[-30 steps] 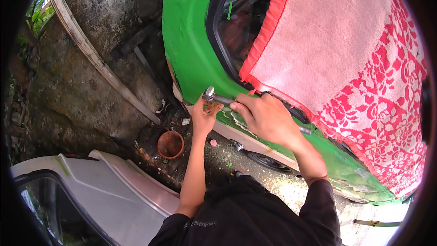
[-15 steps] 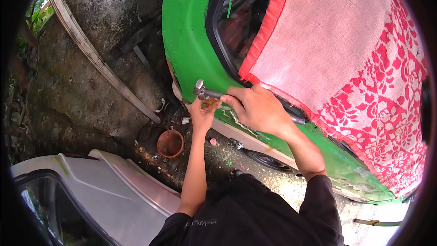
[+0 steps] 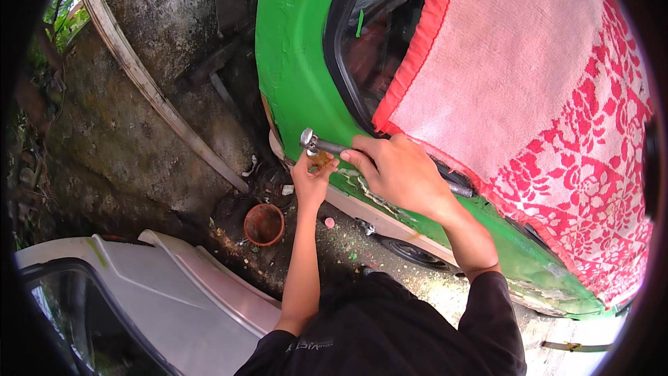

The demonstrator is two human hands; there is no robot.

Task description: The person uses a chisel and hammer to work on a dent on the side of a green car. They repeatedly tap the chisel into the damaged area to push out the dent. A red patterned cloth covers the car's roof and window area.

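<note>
Right hand: the right hand (image 3: 403, 170) is closed around the handle of a hammer (image 3: 332, 147), thumb laid along the shaft; butt end shows beyond the wrist side, near the towel edge.
Hammer: metal head lies at the left end, directly over the left hand's fingers; contact with the piece beneath cannot be told.
Left hand: the left hand (image 3: 311, 177) pinches a small amber-brown piece (image 3: 321, 159) between thumb and fingers; much of it is hidden.
Green vehicle: green bodywork (image 3: 296, 83) beyond both hands; paint cracked and flaking (image 3: 362, 181) along the lower side, pale strip beneath.
Window: dark pane (image 3: 379, 35) in a black surround, green mark on the glass.
Towel: pink and red patterned towel (image 3: 515, 63), red border, draped over the vehicle at right.
Ground: reddish round pot (image 3: 264, 225) left of the left forearm; small pink disc (image 3: 329, 222) to its right; dark wheel (image 3: 416, 255) by the vehicle's lower edge; scattered debris.
Left side: grey vehicle (image 3: 167, 271) at lower left; stained wall (image 3: 160, 14) above, long pale strip (image 3: 153, 104) slanting across it.
</note>
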